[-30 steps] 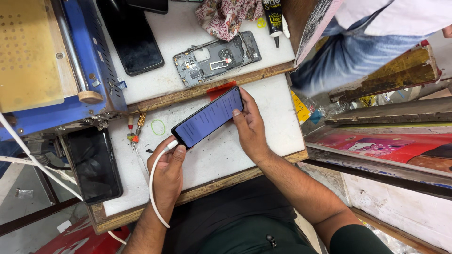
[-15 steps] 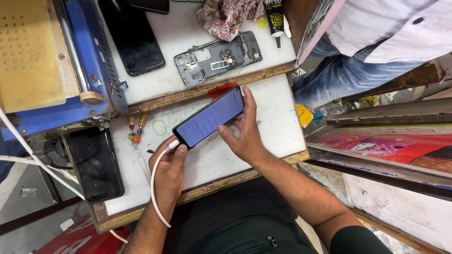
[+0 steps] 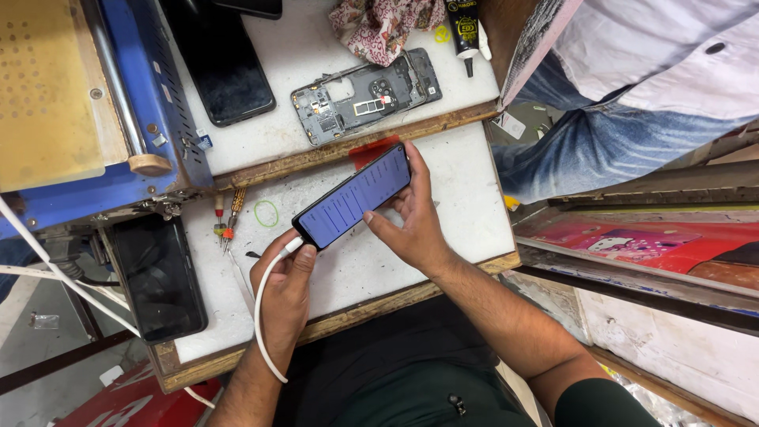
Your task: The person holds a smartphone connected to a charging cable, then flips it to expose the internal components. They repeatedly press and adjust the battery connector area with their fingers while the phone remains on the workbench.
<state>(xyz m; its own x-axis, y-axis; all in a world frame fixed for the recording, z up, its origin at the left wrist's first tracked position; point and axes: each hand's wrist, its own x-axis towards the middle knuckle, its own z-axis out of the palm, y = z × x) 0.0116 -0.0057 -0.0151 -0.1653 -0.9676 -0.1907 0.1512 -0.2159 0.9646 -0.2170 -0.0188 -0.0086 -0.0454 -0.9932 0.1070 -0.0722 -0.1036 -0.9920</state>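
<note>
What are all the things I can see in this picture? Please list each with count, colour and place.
lit phone: 1, black with blue-grey screen, held over the white board
white cable: 1, white, plugged into the phone's lower end, hanging off the front edge
open phone frame: 1, grey, upper board
dark phones: 2, black, upper board, one cut by the top edge
dark tablet: 1, black, left of the board
blue machine: 1, blue with tan plate, upper left
patterned cloth: 1, pink-white, top
glue tube: 1, black, top
green ring: 1, green, on the board
another person: 1, jeans and white shirt, upper right
left hand: 1, grip at the cable plug
right hand: 1, grip on the phone's edge
</note>
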